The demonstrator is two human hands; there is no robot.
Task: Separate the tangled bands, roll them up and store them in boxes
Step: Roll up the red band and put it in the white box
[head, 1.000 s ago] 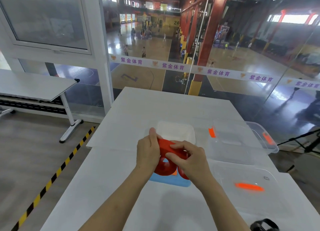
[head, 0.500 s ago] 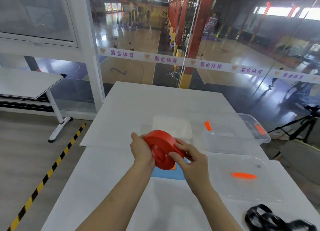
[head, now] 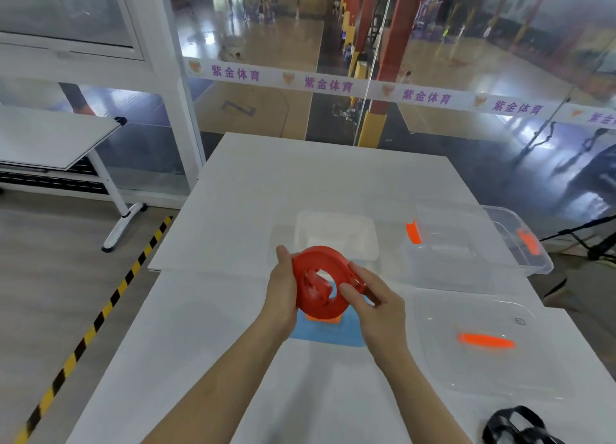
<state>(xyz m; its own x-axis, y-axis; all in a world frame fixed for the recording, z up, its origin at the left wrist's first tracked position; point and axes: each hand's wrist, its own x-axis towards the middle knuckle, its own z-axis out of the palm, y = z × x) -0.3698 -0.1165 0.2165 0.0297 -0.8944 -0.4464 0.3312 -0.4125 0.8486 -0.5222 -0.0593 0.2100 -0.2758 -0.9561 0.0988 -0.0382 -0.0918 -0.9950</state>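
Observation:
A red band rolled into a thick ring (head: 313, 277) is held up above the white table (head: 233, 360), tilted toward me. My left hand (head: 283, 290) grips its left edge. My right hand (head: 373, 303) pinches the right edge and the loose end of the band. Under the roll lies a blue band (head: 330, 333) with something orange on it. A black tangled band (head: 520, 427) lies at the near right corner.
A small clear box (head: 333, 237) sits just beyond the roll. A larger clear box (head: 473, 243) with orange latches stands at the right, and its lid (head: 483, 340) with an orange handle lies nearer. A glass wall runs behind the table; a second table stands at the left.
The red band has gone from a loose folded bundle near the table to a tight ring lifted above it. Both hands kept hold of it. The camera tilted down, showing the black band.

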